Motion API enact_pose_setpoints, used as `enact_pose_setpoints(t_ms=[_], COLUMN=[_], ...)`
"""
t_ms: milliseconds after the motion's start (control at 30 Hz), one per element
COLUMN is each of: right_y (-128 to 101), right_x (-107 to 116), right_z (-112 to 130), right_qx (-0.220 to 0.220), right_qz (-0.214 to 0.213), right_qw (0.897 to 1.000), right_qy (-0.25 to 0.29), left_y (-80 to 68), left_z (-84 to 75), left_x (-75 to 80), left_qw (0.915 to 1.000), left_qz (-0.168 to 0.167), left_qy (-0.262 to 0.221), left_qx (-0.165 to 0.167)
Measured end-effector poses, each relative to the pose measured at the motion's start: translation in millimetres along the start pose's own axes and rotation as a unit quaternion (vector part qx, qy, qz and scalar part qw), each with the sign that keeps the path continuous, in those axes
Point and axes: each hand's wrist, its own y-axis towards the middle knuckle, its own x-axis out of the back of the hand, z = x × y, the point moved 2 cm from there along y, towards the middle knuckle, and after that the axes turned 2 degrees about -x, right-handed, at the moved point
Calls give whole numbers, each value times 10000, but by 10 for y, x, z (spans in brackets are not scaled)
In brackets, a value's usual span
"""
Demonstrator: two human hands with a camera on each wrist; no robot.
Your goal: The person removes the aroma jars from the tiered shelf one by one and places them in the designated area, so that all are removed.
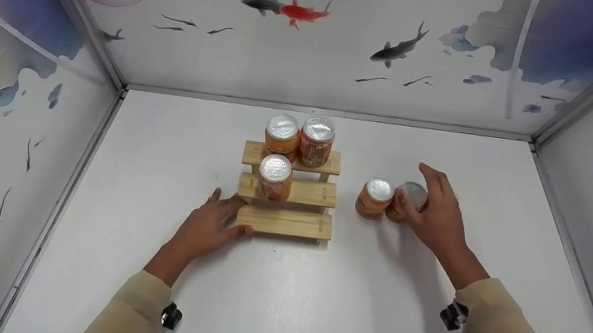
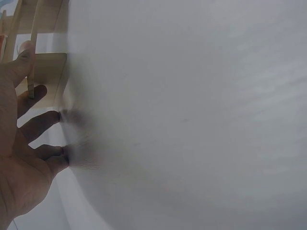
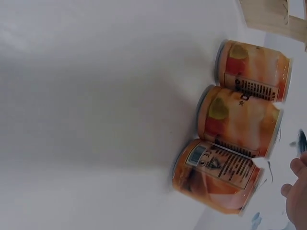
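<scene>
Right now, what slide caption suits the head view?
Left hand holding tiered wooden rack, right hand near orange cylindrical cans.

No words can be read. In the right wrist view, a barcode (image 3: 196,155) is printed on the lowest orange, silver-rimmed cylindrical can (image 3: 216,184), beside blurred dark print (image 3: 232,168); illegible print is borne by the matching middle can (image 3: 240,122) and upper can (image 3: 254,69).

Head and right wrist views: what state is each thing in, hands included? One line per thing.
Wooden rack, standing, cans on its upper two steps
Top-step cans, two, upright, side by side
Middle-step can, upright
Cans beside the rack, three, upright, in a row
Left hand, gripping the rack's lowest step
Right hand, fingers spread; contact unclear
</scene>
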Motion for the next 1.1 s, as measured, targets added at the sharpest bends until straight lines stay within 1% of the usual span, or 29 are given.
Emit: enact_pose_setpoints(t_ms=[200, 367, 533, 733, 867, 967, 1100], right_y=[42, 63, 88, 136, 158, 165, 166], right_x=[-139, -241, -333, -441, -504, -550, -607], right_z=[275, 448, 565, 701, 801, 871, 945], right_qx=[236, 363, 440, 782, 959, 968, 995], right_qz=[173, 314, 382, 284, 305, 379, 442], right_qw=[9996, 9988, 9982, 9964, 9949, 9946, 9940], right_qy=[-31, -15, 126, 138, 8, -59, 74], left_y=[-2, -10, -22, -19, -22, -24, -24], left_z=[6, 0, -15, -21, -19, -15, -12], left_x=[-5, -5, 7, 15, 15, 10, 9], left_qw=[9999, 10000, 10000, 10000, 10000, 10000, 10000], left_qz=[-59, -18, 21, 9, 14, 30, -5], left_qy=[59, 12, -19, -9, -38, -34, -39], left_qx=[-62, 23, 91, 32, 43, 73, 35])
